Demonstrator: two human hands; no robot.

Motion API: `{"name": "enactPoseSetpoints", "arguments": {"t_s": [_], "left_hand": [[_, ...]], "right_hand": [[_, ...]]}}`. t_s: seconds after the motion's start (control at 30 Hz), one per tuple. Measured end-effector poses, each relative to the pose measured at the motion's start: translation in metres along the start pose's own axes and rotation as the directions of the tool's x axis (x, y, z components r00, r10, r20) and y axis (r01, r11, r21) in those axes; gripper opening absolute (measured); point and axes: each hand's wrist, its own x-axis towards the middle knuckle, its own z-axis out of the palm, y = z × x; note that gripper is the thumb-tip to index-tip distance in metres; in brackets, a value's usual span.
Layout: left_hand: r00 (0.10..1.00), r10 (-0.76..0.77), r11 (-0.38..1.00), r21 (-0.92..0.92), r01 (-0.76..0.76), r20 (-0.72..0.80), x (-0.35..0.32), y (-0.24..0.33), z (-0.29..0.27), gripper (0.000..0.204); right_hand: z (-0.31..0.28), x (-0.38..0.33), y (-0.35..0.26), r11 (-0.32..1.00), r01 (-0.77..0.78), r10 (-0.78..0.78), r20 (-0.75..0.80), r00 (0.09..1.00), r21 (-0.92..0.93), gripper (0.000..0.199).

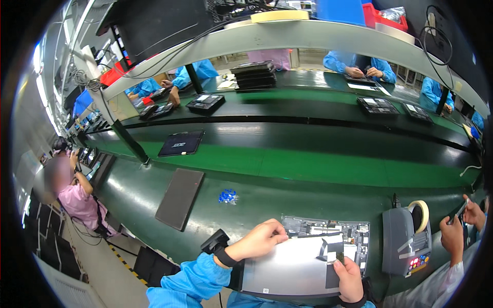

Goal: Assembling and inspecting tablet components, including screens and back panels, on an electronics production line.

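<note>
A flat silver-grey display panel (287, 267) lies tilted in front of me, its back side up, with a black strip and a small white-and-dark piece near its right end. Behind it, partly covered, is an opened laptop base (355, 232) with its circuit boards bare. My right hand (351, 281) grips the panel's right edge, thumb on top. At the panel's upper left edge, my left hand (261, 240) has its fingertips pinched together. Whatever sits between those fingertips is too small to make out.
A grey tape dispenser (398, 251) stands to the right, near another person's hands (453, 236). Small blue pieces (227, 196) and a dark flat cover (179, 199) lie on the left bench. Beyond are a closed laptop (181, 143) and a metal shelf beam (226, 49).
</note>
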Motion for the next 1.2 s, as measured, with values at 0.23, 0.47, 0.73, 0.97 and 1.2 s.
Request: {"name": "enactPoseSetpoints", "arguments": {"t_s": [0.23,0.47,0.73,0.97,1.2], "left_hand": [[0.934,-0.026,0.99,0.121,0.074,-0.356,0.008,-0.032,-0.097,0.013],[0.894,-0.253,0.898,0.255,0.359,-0.369,0.015,-0.103,-0.141,0.017],[0.855,0.036,0.805,0.522,0.282,-0.518,0.006,-0.137,-0.116,0.018],[0.626,0.052,0.894,0.316,0.318,-0.778,-0.008,-0.159,-0.125,0.016],[0.972,-0.231,0.696,-0.706,0.133,-0.044,-0.065,-0.037,-0.093,0.045]], "right_hand": [[0.001,-0.006,-0.012,0.978,0.044,-0.047,-0.008,0.999,-0.204,0.027],[0.005,-0.004,-0.011,0.993,0.06,-0.057,0.036,0.998,-0.101,0.028],[0.005,-0.005,-0.01,0.987,0.029,-0.03,-0.002,1.0,-0.158,0.03],[-0.002,0.002,0.008,0.998,0.069,-0.068,-0.079,0.995,0.005,0.023],[0.024,0.004,0.01,0.85,-0.299,0.278,0.113,0.954,0.433,0.029]]}}
